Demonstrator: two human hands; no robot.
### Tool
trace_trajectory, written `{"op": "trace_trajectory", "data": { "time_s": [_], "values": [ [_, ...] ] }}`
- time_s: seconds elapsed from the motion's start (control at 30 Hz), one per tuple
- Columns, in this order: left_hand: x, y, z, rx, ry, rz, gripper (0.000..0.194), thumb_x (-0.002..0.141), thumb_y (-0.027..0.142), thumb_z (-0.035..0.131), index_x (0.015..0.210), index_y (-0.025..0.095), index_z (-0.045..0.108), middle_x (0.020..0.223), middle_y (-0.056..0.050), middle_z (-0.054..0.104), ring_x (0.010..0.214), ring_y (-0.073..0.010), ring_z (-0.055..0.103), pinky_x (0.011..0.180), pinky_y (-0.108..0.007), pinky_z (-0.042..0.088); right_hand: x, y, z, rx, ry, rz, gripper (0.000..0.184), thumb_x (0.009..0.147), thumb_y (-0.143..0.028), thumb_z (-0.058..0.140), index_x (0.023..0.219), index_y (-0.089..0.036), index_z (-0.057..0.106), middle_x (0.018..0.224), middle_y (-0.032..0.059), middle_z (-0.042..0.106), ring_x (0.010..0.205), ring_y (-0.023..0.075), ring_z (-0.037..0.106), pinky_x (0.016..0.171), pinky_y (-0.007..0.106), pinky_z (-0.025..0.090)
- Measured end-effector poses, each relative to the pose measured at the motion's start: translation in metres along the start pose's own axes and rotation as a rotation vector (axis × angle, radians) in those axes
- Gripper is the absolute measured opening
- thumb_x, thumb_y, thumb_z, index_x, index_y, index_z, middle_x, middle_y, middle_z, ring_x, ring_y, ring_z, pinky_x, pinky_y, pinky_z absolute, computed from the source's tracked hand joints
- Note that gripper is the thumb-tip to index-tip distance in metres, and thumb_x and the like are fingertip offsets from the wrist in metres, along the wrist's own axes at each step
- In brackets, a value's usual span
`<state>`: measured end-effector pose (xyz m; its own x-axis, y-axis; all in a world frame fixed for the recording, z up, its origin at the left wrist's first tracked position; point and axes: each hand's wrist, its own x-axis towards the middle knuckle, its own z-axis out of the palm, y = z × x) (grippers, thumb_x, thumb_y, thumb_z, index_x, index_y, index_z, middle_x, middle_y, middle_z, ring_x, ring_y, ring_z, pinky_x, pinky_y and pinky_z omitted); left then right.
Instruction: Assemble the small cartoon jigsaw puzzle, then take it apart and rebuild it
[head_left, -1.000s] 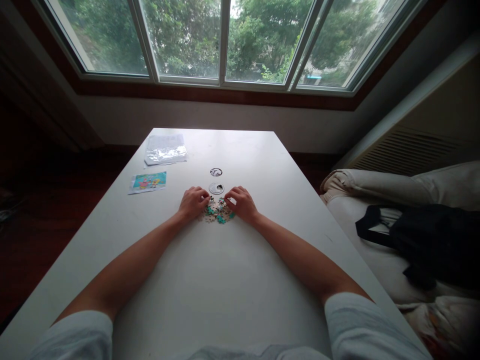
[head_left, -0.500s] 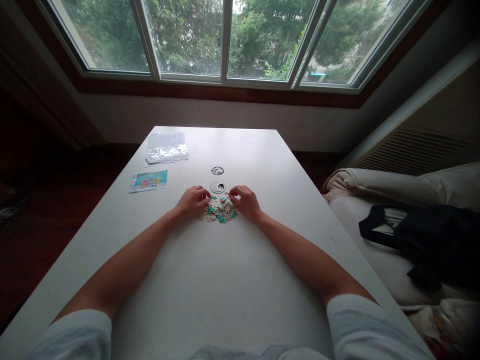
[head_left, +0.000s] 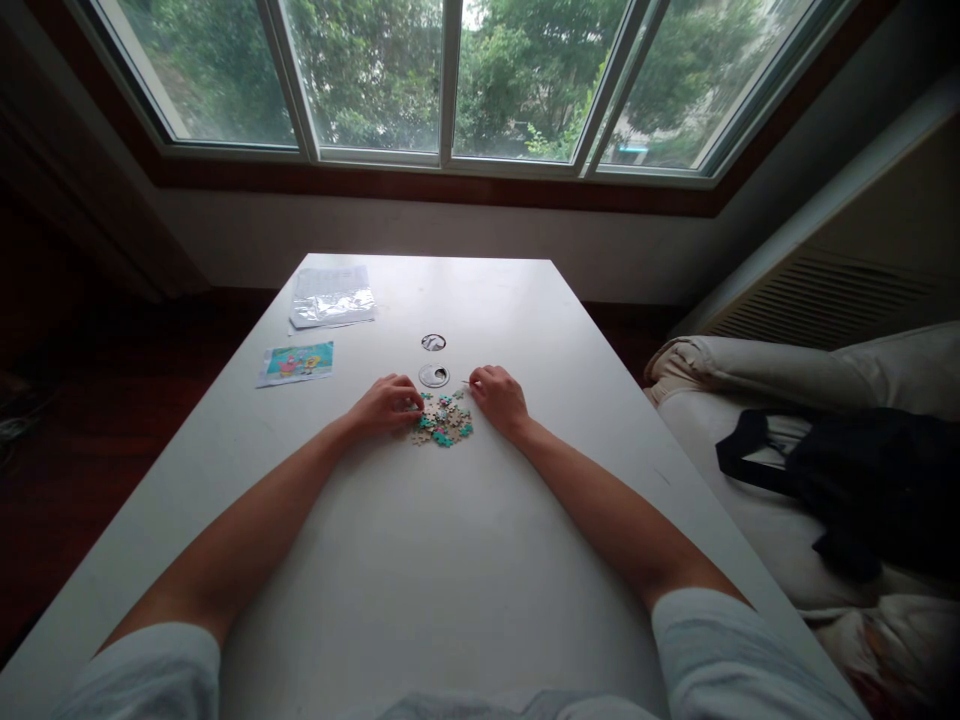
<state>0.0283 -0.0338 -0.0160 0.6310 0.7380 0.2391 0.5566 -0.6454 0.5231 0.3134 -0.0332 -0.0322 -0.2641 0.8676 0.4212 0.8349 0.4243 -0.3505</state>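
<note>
Early going, by the look of it! The puzzle pieces (head_left: 445,428) lie in a loose heap on the counter (head_left: 442,560), between the hands, no joined section visible, so nearly everything's left. They point every which way; the roundish heap shows no clear long axis. Right hand (head_left: 498,398) pinches a small pale piece (head_left: 466,382), jutting left! Left hand (head_left: 391,403) curls at the heap's left edge; whether it grips anything, can't tell.
</note>
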Motion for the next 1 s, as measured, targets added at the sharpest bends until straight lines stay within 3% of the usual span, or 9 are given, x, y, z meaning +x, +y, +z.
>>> {"op": "trace_trajectory", "data": {
  "time_s": [0.17, 0.37, 0.6, 0.77, 1.0],
  "values": [
    [0.001, -0.005, 0.005, -0.013, 0.048, -0.011, 0.017, 0.092, 0.039, 0.065, 0.093, 0.027, 0.078, 0.094, -0.006, 0.069, 0.091, -0.0210, 0.059, 0.090, -0.036, 0.046, 0.000, 0.000, 0.000, 0.024, -0.046, -0.044, 0.010, 0.096, -0.022, 0.060, 0.095, -0.025, 0.069, 0.102, 0.0078, 0.068, 0.099, 0.0243, 0.056, 0.087, 0.037, 0.044],
    [0.002, -0.008, 0.010, 0.037, 0.215, -0.128, 0.018, 0.093, 0.035, 0.061, 0.088, 0.025, 0.074, 0.090, -0.004, 0.068, 0.088, -0.0210, 0.058, 0.083, -0.035, 0.047, -0.003, -0.014, 0.005, 0.095, -0.080, -0.152, 0.014, 0.097, -0.032, 0.061, 0.102, -0.026, 0.072, 0.106, 0.0061, 0.070, 0.103, 0.0245, 0.056, 0.096, 0.040, 0.042],
    [0.002, -0.007, 0.013, 0.162, 0.303, -0.243, 0.012, 0.088, 0.033, 0.065, 0.083, 0.023, 0.069, 0.086, -0.004, 0.064, 0.085, -0.0216, 0.056, 0.080, -0.036, 0.045, -0.005, -0.029, 0.011, 0.046, -0.106, -0.114, 0.020, 0.091, -0.044, 0.069, 0.099, -0.026, 0.074, 0.103, 0.0076, 0.066, 0.102, 0.0259, 0.054, 0.093, 0.041, 0.041],
    [0.001, -0.007, 0.014, 0.184, 0.284, -0.210, 0.011, 0.090, 0.030, 0.062, 0.086, 0.023, 0.068, 0.089, -0.005, 0.064, 0.088, -0.0224, 0.056, 0.083, -0.038, 0.046, -0.004, -0.031, 0.013, 0.053, -0.095, -0.117, 0.018, 0.091, -0.043, 0.070, 0.094, -0.025, 0.073, 0.100, 0.0069, 0.066, 0.102, 0.0254, 0.054, 0.091, 0.040, 0.040],
    [0.002, 0.010, 0.020, 0.147, 0.179, -0.048, 0.018, 0.091, 0.031, 0.063, 0.106, 0.028, 0.072, 0.108, -0.005, 0.067, 0.106, -0.0249, 0.055, 0.096, -0.041, 0.046, -0.002, -0.030, 0.014, 0.175, -0.110, -0.134, 0.008, 0.088, -0.028, 0.075, 0.093, -0.024, 0.071, 0.095, 0.0039, 0.069, 0.096, 0.0222, 0.057, 0.088, 0.035, 0.040]
  ]
}}
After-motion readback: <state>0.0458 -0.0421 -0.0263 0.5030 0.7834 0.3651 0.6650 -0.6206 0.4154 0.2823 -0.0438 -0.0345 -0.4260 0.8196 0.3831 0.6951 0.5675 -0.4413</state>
